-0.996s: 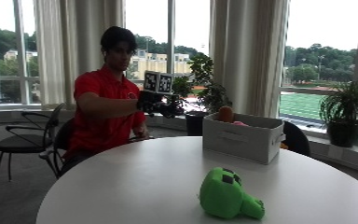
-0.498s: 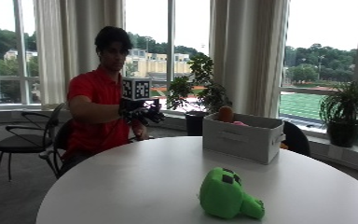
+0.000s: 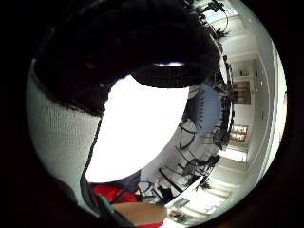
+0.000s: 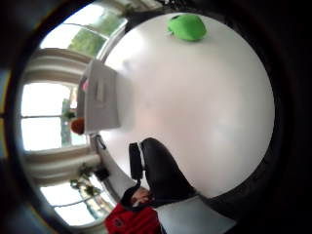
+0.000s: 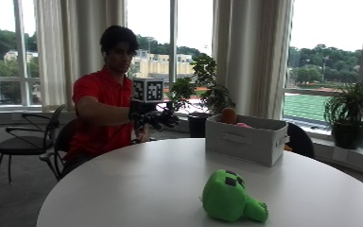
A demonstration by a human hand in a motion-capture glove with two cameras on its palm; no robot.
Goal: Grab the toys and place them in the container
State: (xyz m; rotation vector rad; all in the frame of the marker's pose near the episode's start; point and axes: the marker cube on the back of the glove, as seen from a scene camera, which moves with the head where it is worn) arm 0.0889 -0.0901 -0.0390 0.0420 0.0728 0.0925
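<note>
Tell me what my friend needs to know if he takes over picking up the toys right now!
Right hand: up in the air over the table's edge, holding nothing, fingers relaxed.
Container: on the round table, far side. An orange toy and something pink poke out of it, so those are done.
Green plush toy: lying on the table near the front, nothing touching it.
Left: pick up the green plush and put it in the container.

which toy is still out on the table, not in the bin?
The green plush toy, lying alone on the white table. The orange and pink ones sit inside the grey container.
</note>
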